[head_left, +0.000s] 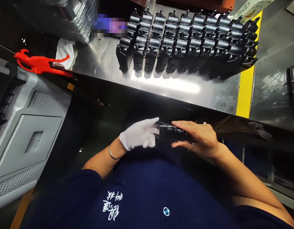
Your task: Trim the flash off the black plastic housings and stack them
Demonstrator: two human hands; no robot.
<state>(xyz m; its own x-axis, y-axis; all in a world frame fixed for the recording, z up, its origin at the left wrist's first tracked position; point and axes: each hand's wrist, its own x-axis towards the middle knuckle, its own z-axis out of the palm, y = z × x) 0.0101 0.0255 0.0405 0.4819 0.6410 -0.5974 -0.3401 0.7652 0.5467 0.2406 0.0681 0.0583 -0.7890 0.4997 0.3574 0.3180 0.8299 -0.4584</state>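
In front of the dark blue shirt, a black plastic part is held between both hands, below the bench edge. My left hand, in a white glove, closes on the left end of the part, its thumb stretched along the top. Bare except for a ring, my right hand grips the right end, thumb and fingers on opposite sides. The dark part blends into the background, so its full outline is hard to make out. Rows of similar-looking black plastic parts stand close together on the metal bench.
A red-orange plastic tool and a white cloth lie at the bench's left. Stacked clear plastic trays stand behind them. Yellow tape crosses the bench at right. A grey plastic case or cart stands at left.
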